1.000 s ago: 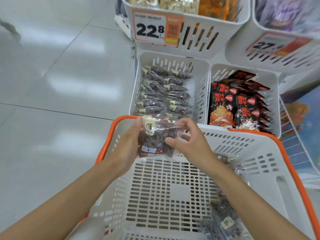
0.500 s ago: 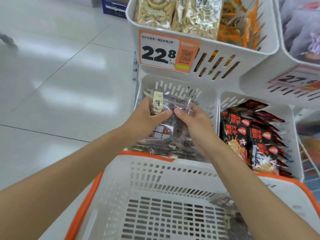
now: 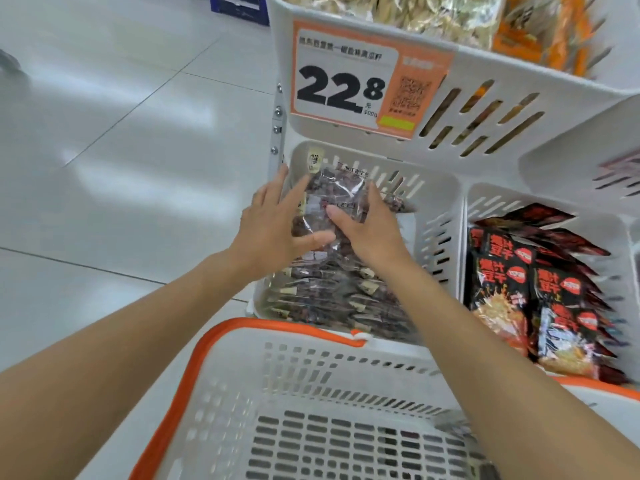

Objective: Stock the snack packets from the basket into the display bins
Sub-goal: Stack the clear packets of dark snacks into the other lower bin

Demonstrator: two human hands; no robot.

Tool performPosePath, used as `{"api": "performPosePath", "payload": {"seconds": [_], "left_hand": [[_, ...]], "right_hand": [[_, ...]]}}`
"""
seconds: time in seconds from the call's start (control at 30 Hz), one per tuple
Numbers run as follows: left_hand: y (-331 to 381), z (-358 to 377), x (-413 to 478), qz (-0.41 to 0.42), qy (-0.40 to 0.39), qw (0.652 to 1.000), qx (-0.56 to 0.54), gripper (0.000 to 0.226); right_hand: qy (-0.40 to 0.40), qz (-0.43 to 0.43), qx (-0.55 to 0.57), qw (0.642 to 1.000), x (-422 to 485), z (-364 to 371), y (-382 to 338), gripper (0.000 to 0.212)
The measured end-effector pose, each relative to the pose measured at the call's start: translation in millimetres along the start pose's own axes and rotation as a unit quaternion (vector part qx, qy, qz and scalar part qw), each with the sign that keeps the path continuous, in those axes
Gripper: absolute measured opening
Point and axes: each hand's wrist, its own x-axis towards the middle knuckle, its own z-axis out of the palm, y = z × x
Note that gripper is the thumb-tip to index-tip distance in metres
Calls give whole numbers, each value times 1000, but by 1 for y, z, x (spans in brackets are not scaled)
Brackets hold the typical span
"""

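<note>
Head-worn view, close above basket (image 3: 311, 368)

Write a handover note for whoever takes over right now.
Left hand: open, fingers flat against the left edge of the packet.
Right hand: pinches its right side.
Packet: held over the back of the left bin, above the row already stocked.
Done: that row.
Left: release this one; basket shows something blurred at its near right, maybe more packets.

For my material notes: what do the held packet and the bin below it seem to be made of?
Packet: probably clear plastic film, glossy; the dark snacks show through and it glints.
Bin: apparently hard white plastic, matt; moulded slots in its walls.
</note>
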Motion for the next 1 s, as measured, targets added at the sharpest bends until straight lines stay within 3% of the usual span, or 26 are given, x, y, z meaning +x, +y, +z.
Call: {"api": "performPosePath", "payload": {"seconds": [0.1,0.2,0.27,0.37,0.43,0.5,0.67,0.8,1.0], "left_hand": [[-4,-3,-12,7,-34,999,-3,125],[-12,-2,-20,-15,-15,1000,-3,126],[-13,0,-24,-17,1,1000,-24,122],[-7,-2,-21,49,67,996,-9,113],[-1,-5,-12,67,106,992,-12,112],[2,-3,-5,39,92,995,-19,111],[-9,11,-21,-20,59,998,-3,103],[-14,12,-24,-8,60,997,-39,102],[-11,4,-27,10,50,999,17,115]], "right_hand": [[8,10,33,999,-9,-2,4,105],[16,24,-6,1000,-22,4,9,112],[34,38,-38,998,-27,7,12,98],[75,18,-20,997,-28,7,9,65],[114,4,6,994,-23,6,5,59],[112,15,1,994,-17,5,2,69],[4,51,-67,996,-16,2,1,90],[29,17,-40,999,-20,4,5,90],[39,12,10,999,-22,7,13,91]]}}
